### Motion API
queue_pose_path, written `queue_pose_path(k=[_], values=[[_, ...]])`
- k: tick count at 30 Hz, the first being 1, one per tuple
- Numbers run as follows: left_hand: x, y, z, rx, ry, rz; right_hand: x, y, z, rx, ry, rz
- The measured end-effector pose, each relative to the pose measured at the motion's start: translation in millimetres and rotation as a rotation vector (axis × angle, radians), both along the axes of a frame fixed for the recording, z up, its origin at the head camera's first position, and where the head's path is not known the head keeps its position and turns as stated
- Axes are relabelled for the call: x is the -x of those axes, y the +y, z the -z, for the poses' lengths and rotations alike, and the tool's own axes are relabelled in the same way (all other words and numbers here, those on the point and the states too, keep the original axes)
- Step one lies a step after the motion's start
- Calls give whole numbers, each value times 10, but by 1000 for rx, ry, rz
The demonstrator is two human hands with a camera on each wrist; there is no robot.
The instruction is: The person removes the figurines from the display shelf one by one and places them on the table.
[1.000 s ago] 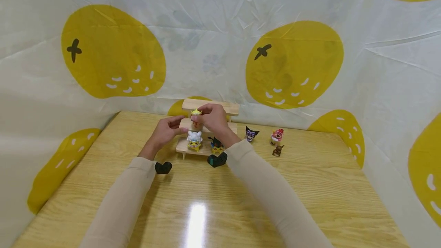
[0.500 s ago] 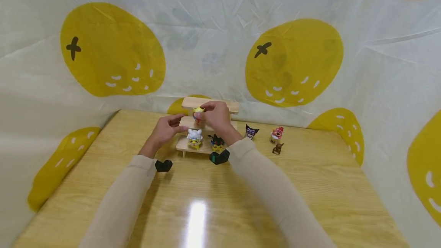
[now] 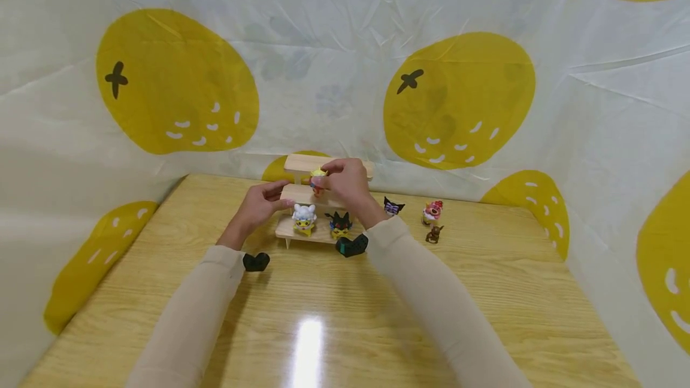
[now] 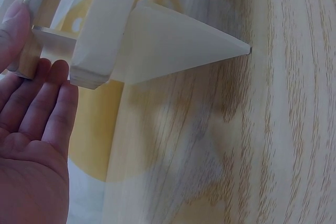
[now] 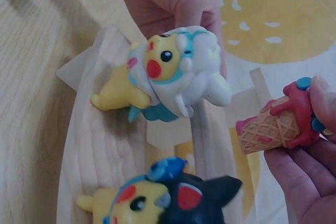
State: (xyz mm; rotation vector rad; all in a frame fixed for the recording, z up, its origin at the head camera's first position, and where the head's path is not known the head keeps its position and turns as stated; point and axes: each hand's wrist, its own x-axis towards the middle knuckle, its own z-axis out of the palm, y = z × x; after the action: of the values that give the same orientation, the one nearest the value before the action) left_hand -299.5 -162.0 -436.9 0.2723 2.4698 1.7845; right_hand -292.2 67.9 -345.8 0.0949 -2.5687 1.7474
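A three-step wooden display stand (image 3: pixel 296 194) is at the back of the table. My left hand (image 3: pixel 257 203) holds the left end of its middle step, thumb above and fingers below in the left wrist view. My right hand (image 3: pixel 347 183) pinches a small ice-cream-cone figurine (image 5: pixel 278 121) with a waffle base and red coating, close over the middle step. On the bottom step stand a yellow figurine in a white hood (image 3: pixel 304 219) and a yellow figurine in a black hood (image 3: pixel 340 225).
Right of the stand, a black-eared purple figurine (image 3: pixel 392 206) is partly hidden by my right forearm. Farther right are a pink-and-red figurine (image 3: pixel 432 212) and a small brown one (image 3: pixel 433 234). A patterned cloth (image 3: pixel 334 94) hangs right behind the table.
My right hand has moved to the right along the middle step with the ice-cream-cone figurine. My left hand has stayed at the stand's left end.
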Motion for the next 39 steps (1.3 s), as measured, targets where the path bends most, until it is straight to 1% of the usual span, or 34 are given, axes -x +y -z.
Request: queue_pose_path(k=[7, 13, 18, 25, 30, 33, 39], values=[[-21, 12, -16, -15, 3, 2, -11, 104, -23, -28, 8, 19], [-36, 17, -5, -23, 6, 7, -26, 180, -18, -2, -7, -3], [-42, 7, 3, -9, 14, 9, -42, 263, -37, 4, -3, -8], [-39, 8, -6, 0, 15, 13, -51, 423, -61, 48, 3, -37], [-19, 18, -3, 6, 16, 10, -96, 542, -107, 40, -9, -35], [-27, 25, -15, 6, 12, 7, -120, 614, -126, 42, -13, -31], [-39, 23, -5, 4, 13, 7, -168, 756, -89, 7, -2, -38]])
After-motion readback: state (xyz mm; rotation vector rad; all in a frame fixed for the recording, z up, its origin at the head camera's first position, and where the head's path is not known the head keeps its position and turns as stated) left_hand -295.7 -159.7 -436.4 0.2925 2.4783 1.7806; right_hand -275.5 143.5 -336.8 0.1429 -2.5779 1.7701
